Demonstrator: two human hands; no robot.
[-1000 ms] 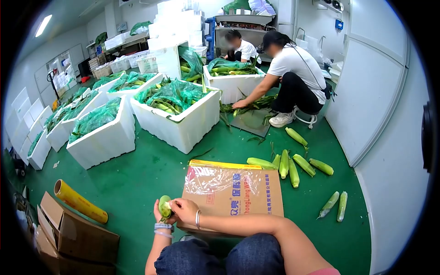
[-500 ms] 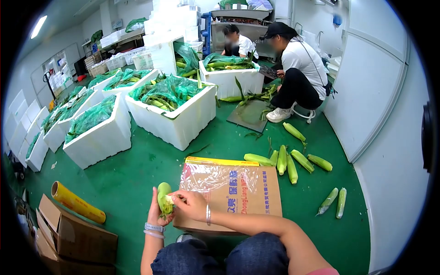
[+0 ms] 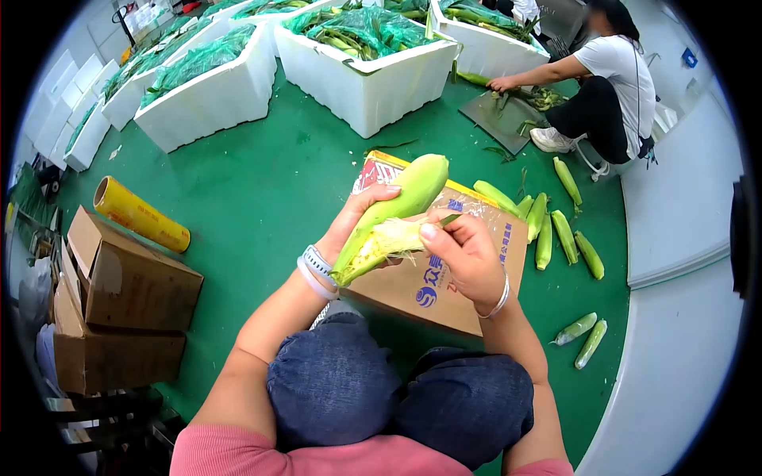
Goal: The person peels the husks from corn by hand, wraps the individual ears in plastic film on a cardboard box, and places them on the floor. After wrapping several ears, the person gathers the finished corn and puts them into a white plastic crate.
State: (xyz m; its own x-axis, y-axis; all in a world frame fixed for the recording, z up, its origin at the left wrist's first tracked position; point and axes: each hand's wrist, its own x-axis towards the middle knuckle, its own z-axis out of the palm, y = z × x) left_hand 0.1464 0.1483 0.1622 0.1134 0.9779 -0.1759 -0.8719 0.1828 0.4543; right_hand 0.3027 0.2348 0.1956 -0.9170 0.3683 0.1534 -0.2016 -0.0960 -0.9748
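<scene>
An ear of corn (image 3: 417, 184) in green husk is tilted up over the cardboard carton, held by my left hand (image 3: 355, 216), whose fingers wrap round it. At its lower end the husk is opened and some pale yellow kernels show. My right hand (image 3: 468, 258) pinches a pale flap of husk (image 3: 401, 236) pulled out from the ear. Beneath both hands stands the printed cardboard carton (image 3: 409, 287), with a yellow edge and clear film along its far side.
Several ears of corn (image 3: 562, 236) lie right of the carton, and two film-wrapped ears (image 3: 590, 344) lie nearer. White foam boxes (image 3: 389, 91) of corn stand ahead. A co-worker (image 3: 611, 87) crouches by a grey board (image 3: 494, 119). Left are a yellow roll (image 3: 143, 214) and cardboard boxes (image 3: 139, 282).
My view has tipped downward. Both hands have come up closer to the camera with the ear of corn, and the husk flap is now pulled out farther. The co-worker's arm now reaches toward the corn husks.
</scene>
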